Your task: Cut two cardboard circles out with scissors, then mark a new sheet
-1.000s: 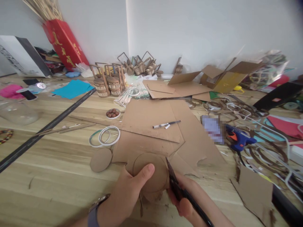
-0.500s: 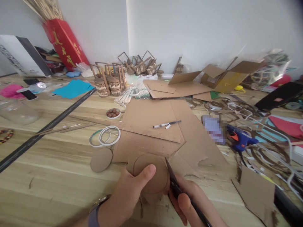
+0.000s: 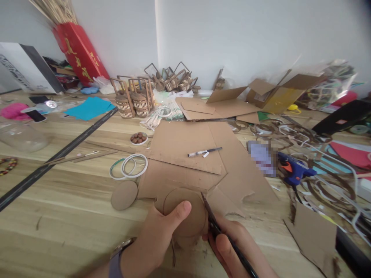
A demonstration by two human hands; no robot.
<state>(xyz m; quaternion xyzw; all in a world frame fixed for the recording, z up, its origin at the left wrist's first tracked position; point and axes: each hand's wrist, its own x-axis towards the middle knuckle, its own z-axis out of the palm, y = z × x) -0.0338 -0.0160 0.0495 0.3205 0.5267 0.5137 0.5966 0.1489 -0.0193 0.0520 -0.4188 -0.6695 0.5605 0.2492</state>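
My left hand (image 3: 156, 231) grips a piece of brown cardboard (image 3: 184, 216), with the thumb pressed flat on top and the other fingers hidden beneath. A round outline is drawn on this piece. On its right side, my right hand (image 3: 232, 247) is closed round a black cutting tool (image 3: 216, 227) with a narrow pointed blade and a long handle. The blade lies against the cardboard's right edge, along the curve; the tool's exact kind is unclear. Left of my hands lies a loose cardboard disc (image 3: 124, 195) on the table.
Cardboard sheets (image 3: 185, 143) bear a pen (image 3: 204, 152). White rings (image 3: 134, 166) and a small dish of brown beads (image 3: 139, 138) lie to the left. A blue glue gun (image 3: 295, 168), cords and scraps crowd the right. Small woven baskets (image 3: 135, 102) stand at the back.
My right hand and the black tool have shifted very slightly; the blade stays at the cardboard's right edge. My left hand keeps its hold, and the rest looks the same.
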